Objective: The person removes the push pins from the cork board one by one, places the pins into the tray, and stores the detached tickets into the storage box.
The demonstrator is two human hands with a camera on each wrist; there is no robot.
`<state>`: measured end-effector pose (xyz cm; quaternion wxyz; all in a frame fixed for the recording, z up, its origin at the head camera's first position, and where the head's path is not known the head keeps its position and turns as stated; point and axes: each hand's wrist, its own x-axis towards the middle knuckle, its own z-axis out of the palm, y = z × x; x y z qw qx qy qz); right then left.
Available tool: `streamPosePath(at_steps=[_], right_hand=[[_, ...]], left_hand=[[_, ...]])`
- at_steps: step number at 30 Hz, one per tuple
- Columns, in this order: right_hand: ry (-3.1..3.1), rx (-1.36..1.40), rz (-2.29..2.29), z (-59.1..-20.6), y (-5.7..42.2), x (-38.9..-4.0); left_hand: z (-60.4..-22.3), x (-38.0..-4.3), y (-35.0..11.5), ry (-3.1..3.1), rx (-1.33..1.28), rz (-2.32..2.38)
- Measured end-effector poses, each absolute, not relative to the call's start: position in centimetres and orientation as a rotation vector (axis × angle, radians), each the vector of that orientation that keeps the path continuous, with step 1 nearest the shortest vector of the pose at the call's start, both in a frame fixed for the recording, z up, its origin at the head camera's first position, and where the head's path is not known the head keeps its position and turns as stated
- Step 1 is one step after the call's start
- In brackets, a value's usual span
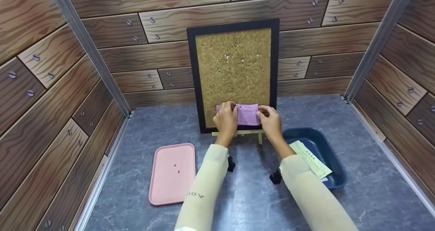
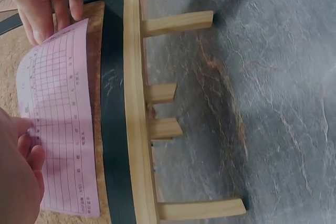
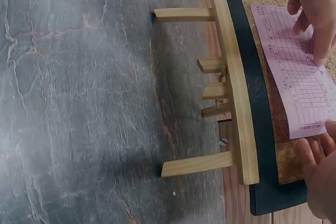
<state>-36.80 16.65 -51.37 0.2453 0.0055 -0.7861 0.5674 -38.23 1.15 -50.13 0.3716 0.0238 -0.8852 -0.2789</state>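
Observation:
A pink printed slip (image 1: 248, 115) lies against the lower part of a black-framed cork board (image 1: 234, 68), bowed a little in the left wrist view. My right hand (image 1: 271, 121) pinches the slip's right edge between thumb and fingers. Over its left part is my left hand (image 1: 225, 119), fingers bent, fingertips touching the paper (image 3: 286, 51) near its upper edge. A tiny dark spot shows by the left thumb tip; whether those fingers pinch anything is hidden. Below the slip, the board's frame stands on the ledge of a wooden easel (image 2: 137, 103).
A pink tray (image 1: 170, 183) with a couple of tiny dark bits sits at left. On the right, a dark blue bin (image 1: 317, 139) holds green printed slips (image 1: 311, 159), partly behind the right forearm. Wood-patterned walls (image 1: 163, 57) enclose the grey marbled tabletop (image 1: 136, 132).

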Motion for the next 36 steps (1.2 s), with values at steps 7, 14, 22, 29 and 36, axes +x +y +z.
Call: streamPosePath(at_steps=[7,14,22,29,36], right_hand=[[-2.102,0.09,1.581,-51.96,16.77,-36.8],[-2.13,0.113,1.578,-51.93,17.0,-36.74],[-2.143,0.125,1.636,-51.72,16.88,-36.67],[-2.146,0.135,1.613,-51.71,16.81,-36.66],[-2.138,0.151,1.571,-51.89,16.77,-36.77]], left_hand=[[-50.1,-38.17,1.43,-2.277,0.076,-0.741],[-50.07,-38.05,1.65,-2.285,0.062,-0.78],[-49.72,-37.78,1.82,-2.284,0.092,-0.795],[-49.72,-37.81,1.81,-2.298,0.083,-0.813],[-49.8,-37.75,1.68,-2.31,0.068,-0.788]])
